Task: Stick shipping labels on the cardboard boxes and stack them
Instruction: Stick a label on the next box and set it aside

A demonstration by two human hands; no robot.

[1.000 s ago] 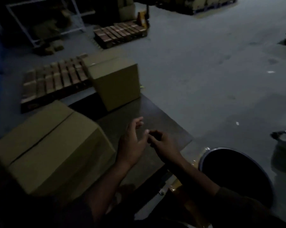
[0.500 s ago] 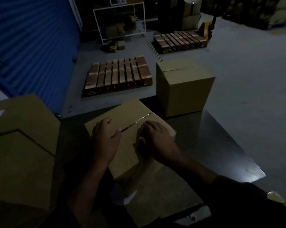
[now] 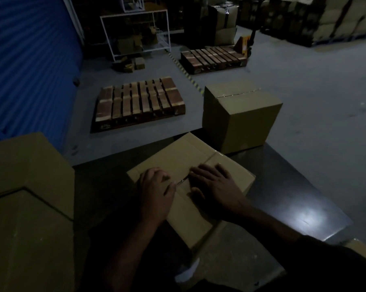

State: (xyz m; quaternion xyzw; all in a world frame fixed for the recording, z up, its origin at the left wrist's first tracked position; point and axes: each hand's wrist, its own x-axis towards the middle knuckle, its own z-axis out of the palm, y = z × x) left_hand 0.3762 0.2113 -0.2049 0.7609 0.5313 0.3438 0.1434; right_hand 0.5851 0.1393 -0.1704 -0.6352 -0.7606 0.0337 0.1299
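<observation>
A person's left hand and right hand lie flat, fingers relaxed, on the taped seam of a brown cardboard box on a dark glossy table. No label shows beneath them in the dim light. Uneven pressing could crease one; a shove could slide the box toward the taller brown carton behind.
</observation>
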